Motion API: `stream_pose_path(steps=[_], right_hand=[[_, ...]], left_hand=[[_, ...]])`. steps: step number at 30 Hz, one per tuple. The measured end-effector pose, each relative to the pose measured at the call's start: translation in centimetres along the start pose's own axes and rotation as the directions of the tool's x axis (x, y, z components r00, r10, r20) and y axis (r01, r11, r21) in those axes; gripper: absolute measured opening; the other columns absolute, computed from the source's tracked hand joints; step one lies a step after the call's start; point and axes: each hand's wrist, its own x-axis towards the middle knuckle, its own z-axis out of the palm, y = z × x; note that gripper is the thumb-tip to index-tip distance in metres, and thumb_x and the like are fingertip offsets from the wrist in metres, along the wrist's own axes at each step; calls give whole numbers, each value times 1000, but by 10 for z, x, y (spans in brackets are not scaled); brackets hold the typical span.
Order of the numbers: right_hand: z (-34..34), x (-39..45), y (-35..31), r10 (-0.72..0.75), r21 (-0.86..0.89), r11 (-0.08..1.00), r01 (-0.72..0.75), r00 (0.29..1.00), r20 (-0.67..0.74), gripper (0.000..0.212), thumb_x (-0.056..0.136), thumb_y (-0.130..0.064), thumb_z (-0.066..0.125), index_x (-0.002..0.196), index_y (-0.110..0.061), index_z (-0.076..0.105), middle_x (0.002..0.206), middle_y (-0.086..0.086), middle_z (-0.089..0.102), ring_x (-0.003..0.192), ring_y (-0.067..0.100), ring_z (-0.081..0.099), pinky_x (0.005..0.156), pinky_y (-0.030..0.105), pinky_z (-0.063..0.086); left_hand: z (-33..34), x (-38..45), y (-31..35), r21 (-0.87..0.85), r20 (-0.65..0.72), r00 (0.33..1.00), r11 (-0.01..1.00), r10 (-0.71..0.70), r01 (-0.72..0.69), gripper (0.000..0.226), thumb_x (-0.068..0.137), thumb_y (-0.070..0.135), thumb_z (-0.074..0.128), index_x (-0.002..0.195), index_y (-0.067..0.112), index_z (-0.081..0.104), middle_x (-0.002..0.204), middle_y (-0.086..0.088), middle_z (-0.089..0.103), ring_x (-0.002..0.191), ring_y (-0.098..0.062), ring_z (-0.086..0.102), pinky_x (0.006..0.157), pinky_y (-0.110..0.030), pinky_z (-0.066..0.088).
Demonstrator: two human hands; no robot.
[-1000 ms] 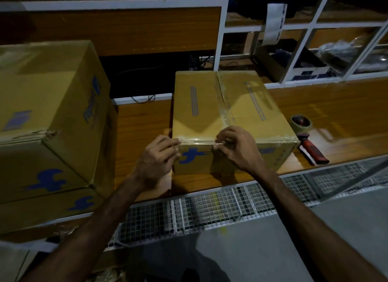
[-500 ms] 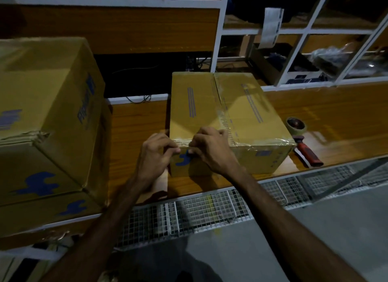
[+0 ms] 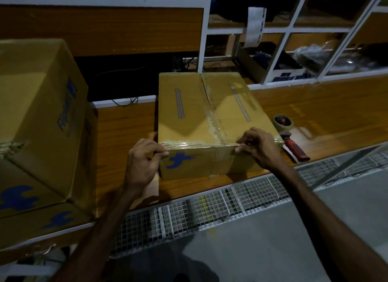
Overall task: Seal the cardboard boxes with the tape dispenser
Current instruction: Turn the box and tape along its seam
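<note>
View: a single head-worn camera, wide-angle; straight lines bow toward the picture's edges.
Position: above the near edge of the desk [image 3: 126, 134], on the person's head.
Facing: forward and down, toward the shelving [image 3: 206, 36] behind the desk.
Nearness: close; both forearms run in from the bottom edge, and the hands, left [image 3: 142, 162] and right [image 3: 257, 148], lie near the middle.
Coverage: desk across the middle, floor [image 3: 262, 250] below, shelving on top.
</note>
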Motion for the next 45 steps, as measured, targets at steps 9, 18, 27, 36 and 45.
stream_pose_path(steps=[9, 18, 27, 36, 45], right_hand=[[-57, -19, 63, 226, 258, 945, -202, 972, -64, 29, 72, -17, 92, 75, -34, 68, 99, 8, 77, 97, 21, 74, 85, 43, 59], [-48, -30, 81, 370, 643, 719, -265, 928, -31, 26, 86, 12, 74, 111, 11, 69, 112, -6, 68, 102, 19, 69, 74, 26, 65], [-29, -33, 102, 531, 817, 506, -276, 846, -43, 32, 98, 9, 60, 128, -2, 70, 124, 7, 73, 120, 25, 69, 98, 34, 61], [-30, -36, 98, 389, 550, 806, -221, 897, -210, 27, 93, 9, 71, 115, -6, 71, 115, 6, 73, 109, 23, 70, 90, 39, 63], [-39, -18, 84, 376, 403, 865, -299, 918, -126, 24, 91, 3, 77, 100, -11, 60, 89, -8, 67, 77, 8, 64, 62, 6, 46]], left_hand=[[2, 0, 2, -18, -33, 999, 999, -29, 29, 15, 77, -3, 86, 83, 8, 78, 88, 4, 71, 83, -23, 65, 70, -47, 55], [7, -6, 5, -158, -86, 979, 973, -183, 168, 22, 80, -10, 80, 88, 10, 79, 90, -1, 73, 90, -19, 71, 79, -44, 60], [18, -12, 11, -257, -151, 935, 926, -321, 276, 25, 83, -12, 77, 90, 12, 79, 95, 6, 73, 91, -19, 72, 79, -48, 62], [20, -13, 15, -214, -179, 928, 934, -325, 286, 20, 82, -13, 77, 90, 5, 78, 93, -1, 73, 91, -19, 73, 82, -36, 63], [21, -12, 29, -272, -192, 895, 898, -402, 345, 14, 82, -13, 77, 87, 0, 79, 94, -7, 74, 91, -16, 73, 81, -26, 61]])
